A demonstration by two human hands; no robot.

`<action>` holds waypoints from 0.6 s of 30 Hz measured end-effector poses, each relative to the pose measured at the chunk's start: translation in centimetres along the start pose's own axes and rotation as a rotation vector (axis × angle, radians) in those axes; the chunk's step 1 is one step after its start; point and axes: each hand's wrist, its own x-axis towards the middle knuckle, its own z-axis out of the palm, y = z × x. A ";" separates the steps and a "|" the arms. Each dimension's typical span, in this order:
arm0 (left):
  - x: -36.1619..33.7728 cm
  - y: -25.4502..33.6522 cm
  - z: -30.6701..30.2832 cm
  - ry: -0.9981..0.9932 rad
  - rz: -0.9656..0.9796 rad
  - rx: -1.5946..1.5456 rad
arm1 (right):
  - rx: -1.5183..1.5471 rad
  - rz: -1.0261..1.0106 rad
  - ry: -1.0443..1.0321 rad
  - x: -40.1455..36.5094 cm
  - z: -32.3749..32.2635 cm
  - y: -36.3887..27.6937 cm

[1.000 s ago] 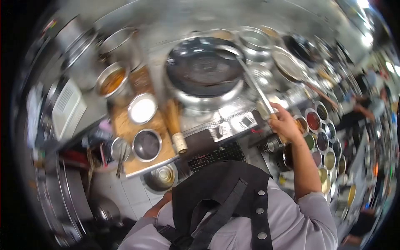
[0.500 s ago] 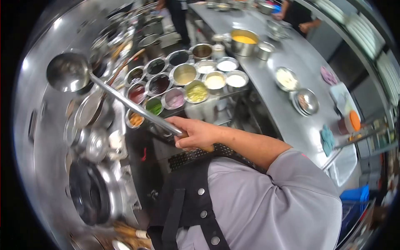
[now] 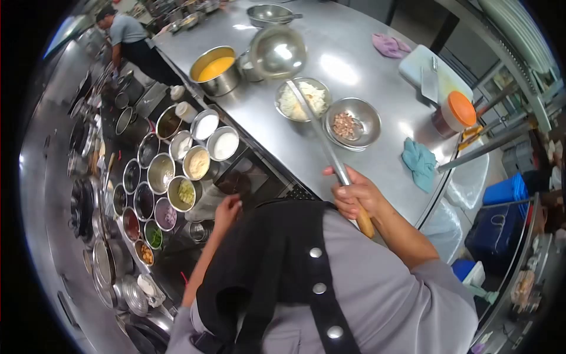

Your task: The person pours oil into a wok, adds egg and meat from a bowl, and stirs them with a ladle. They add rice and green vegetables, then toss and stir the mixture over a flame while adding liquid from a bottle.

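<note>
My right hand (image 3: 356, 193) is closed round the long handle of a ladle, above its wooden end. The ladle's metal bowl (image 3: 278, 52) is over the steel table, behind a bowl of white shredded food (image 3: 303, 100) that the handle crosses. To the right of the handle stands a steel bowl with small pinkish-brown pieces (image 3: 345, 125). My left hand (image 3: 227, 211) is low by the table's near edge, fingers curled together with nothing visible in them. Closest to it is a pot of chopped light-green pieces (image 3: 186, 192).
Several pots of sauces and seasonings stand at left, with a white-filled pot (image 3: 224, 145) among them. A pot of yellow liquid (image 3: 216, 68) is on the table. Further right are a cleaver (image 3: 430, 84), an orange-lidded container (image 3: 460, 112) and a teal cloth (image 3: 419, 164). A co-worker (image 3: 132, 44) stands back left.
My view has turned right towards the steel table. The ladle in my right hand has swung from over the stove side to over the table. My left hand has come into view.
</note>
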 end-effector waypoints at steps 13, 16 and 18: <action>18.6 31.6 15.1 -0.300 0.751 0.291 | 0.174 -0.616 0.549 -12.2 0.4 4.8; 19.3 31.9 16.1 -0.198 0.792 0.350 | 0.132 -0.668 0.640 -12.2 1.7 6.0; 19.7 31.8 16.2 -0.217 0.675 0.307 | 0.143 -0.690 0.660 -11.4 2.6 6.3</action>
